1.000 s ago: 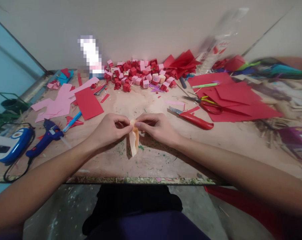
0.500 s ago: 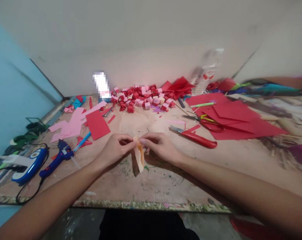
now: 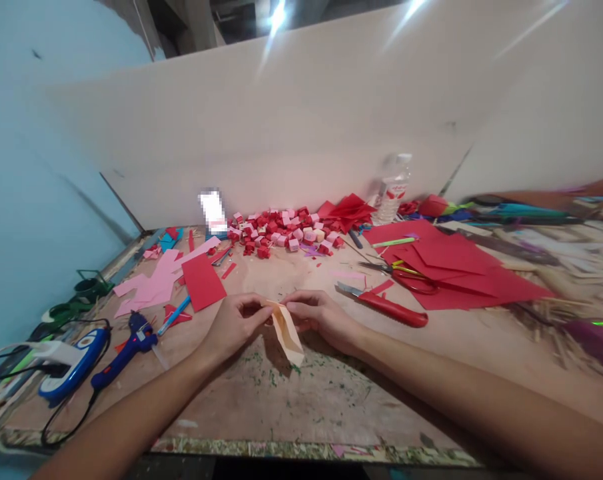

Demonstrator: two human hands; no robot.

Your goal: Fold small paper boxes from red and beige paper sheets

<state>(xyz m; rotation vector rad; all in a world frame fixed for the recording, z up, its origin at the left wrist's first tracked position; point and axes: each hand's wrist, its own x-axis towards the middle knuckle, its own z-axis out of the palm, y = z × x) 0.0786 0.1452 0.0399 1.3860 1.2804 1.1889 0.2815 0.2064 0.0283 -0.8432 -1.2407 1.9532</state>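
A folded piece of pale peach paper (image 3: 288, 335) hangs between my two hands, its lower end pointing toward the front edge. My left hand (image 3: 240, 321) pinches its upper left side between thumb and fingers. From the other side, my right hand (image 3: 318, 317) grips the upper right part, with some fingertips hidden behind the paper. Beyond the hands lies a heap of small red and pink paper cubes (image 3: 281, 230). To the right rests a red-handled knife (image 3: 388, 307); a red paper sheet (image 3: 204, 281) lies left of my hands.
A blue glue gun (image 3: 131, 347) and a blue power strip (image 3: 76, 367) with cords sit at the left. Scissors (image 3: 406, 275) lie on red paper sheets (image 3: 506, 277) at the right. A plastic bottle (image 3: 394, 190) stands against the back wall, near a bright phone screen (image 3: 214, 212).
The camera view has tilted upward, so everything sits lower in the picture. The peach paper has turned, its lower end swinging right and showing more surface. Both hands still hold it.
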